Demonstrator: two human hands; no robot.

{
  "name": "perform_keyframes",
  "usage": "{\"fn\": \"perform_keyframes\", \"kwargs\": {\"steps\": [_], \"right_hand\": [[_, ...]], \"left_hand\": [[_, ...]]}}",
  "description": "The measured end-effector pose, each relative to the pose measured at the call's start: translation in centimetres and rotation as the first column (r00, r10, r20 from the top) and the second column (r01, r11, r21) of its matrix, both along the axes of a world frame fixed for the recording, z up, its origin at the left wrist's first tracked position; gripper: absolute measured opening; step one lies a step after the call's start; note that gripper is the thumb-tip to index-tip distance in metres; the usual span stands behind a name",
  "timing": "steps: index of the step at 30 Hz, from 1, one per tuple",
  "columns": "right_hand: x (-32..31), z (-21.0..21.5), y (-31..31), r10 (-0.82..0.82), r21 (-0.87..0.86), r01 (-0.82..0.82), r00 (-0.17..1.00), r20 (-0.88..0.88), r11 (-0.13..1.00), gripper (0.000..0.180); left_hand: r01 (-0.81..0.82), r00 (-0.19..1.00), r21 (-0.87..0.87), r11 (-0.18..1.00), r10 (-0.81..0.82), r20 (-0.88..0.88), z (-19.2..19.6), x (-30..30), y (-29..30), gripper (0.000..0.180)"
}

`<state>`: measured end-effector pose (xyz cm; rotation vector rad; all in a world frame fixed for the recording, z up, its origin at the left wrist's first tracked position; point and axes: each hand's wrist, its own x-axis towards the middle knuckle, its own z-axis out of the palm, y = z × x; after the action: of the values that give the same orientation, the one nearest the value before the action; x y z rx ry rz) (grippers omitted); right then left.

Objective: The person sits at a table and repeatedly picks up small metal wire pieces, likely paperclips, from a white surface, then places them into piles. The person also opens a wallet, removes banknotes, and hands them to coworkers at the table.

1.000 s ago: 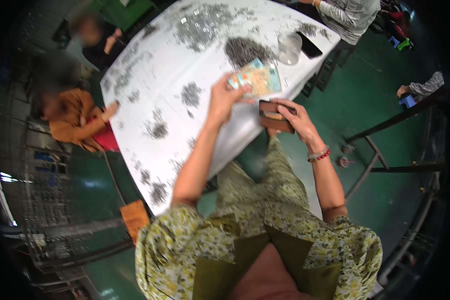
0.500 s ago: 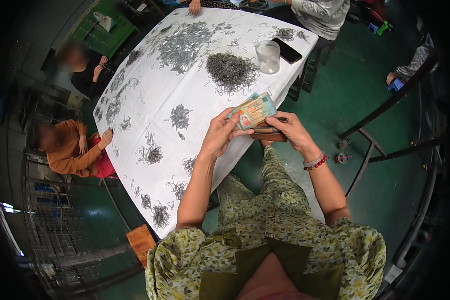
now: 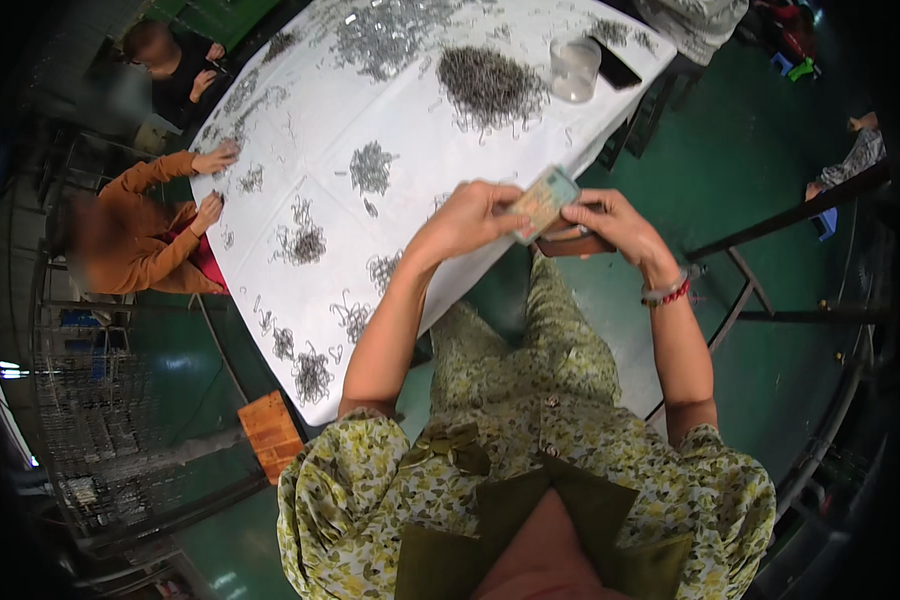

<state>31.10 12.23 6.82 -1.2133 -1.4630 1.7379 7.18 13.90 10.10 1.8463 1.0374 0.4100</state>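
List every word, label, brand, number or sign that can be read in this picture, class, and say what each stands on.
No text can be read.
Card in the left hand: coloured markings, too blurred to read.
Brown wallet in the right hand: no lettering can be made out.
Phone on the table: dark, no text visible.
Clear container: no label visible.

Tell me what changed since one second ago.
The left grip has brought the cards toward the body and rightward, close to the wallet. A person in orange has put a second hand over the table. The right grip still holds the wallet; phone and cup stay put.
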Motion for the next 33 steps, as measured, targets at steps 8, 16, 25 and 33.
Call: {"fn": "perform_keyframes", "kwargs": {"steps": [8,16,25,33], "right_hand": [[0.4,-2.3,-1.1,-0.188,-0.353,-0.026,0.808,-0.558,0.935,0.07],[1.2,-1.0,-0.9,-0.196,-0.298,0.057,0.866,-0.46,0.953,0.082],[-0.1,0.4,-2.0,-0.295,-0.287,0.19,0.874,-0.386,0.939,0.084],[0.1,0.9,-1.0,-0.244,-0.299,0.113,0.859,-0.449,0.948,0.078]], "left_hand": [[-0.412,0.736,0.051,0.91,0.299,0.608,2.1,2.4,-1.8,0.017],[-0.346,0.773,0.036,0.938,0.263,0.577,1.2,5.0,-3.0,0.018],[-0.286,0.864,0.023,0.958,0.247,0.439,0.7,4.1,-4.6,0.025],[-0.385,0.915,0.43,0.817,0.274,0.297,0.3,4.3,-3.7,0.025]]}}
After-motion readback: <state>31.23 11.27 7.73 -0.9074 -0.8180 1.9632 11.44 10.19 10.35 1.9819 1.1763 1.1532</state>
